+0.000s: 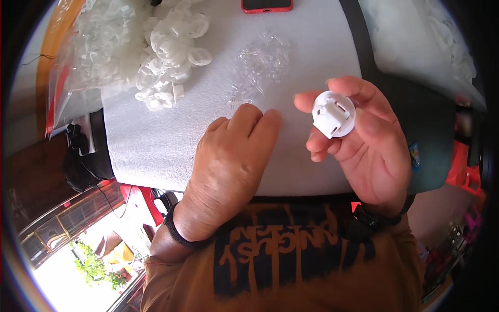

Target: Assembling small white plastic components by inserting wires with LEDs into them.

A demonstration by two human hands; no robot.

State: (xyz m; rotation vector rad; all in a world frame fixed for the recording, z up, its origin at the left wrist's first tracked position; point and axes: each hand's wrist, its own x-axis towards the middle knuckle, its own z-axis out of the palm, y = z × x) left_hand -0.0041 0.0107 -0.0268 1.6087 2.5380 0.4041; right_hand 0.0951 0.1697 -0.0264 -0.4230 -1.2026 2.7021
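Observation:
My right hand (377, 140) holds a small round white plastic part (335, 114) by its rim, between thumb and fingers. A boxy white block with slots stands up from the part's disc and faces me. My left hand (234, 148) is lowered at the near side of a loose heap of small clear plastic pieces (262, 62), back of the hand up. Its fingers are curled down and pressed together, and their tips are hidden, so I cannot make out what is in them. Both hands are above a white foam-like sheet (156, 140).
A pile of white round plastic parts (174, 44) spills from a clear plastic bag (101, 52) at the far left. A phone in a red case (266, 5) lies at the far edge. Another translucent bag (421, 36) sits far right. Dark cables (78, 138) hang at left.

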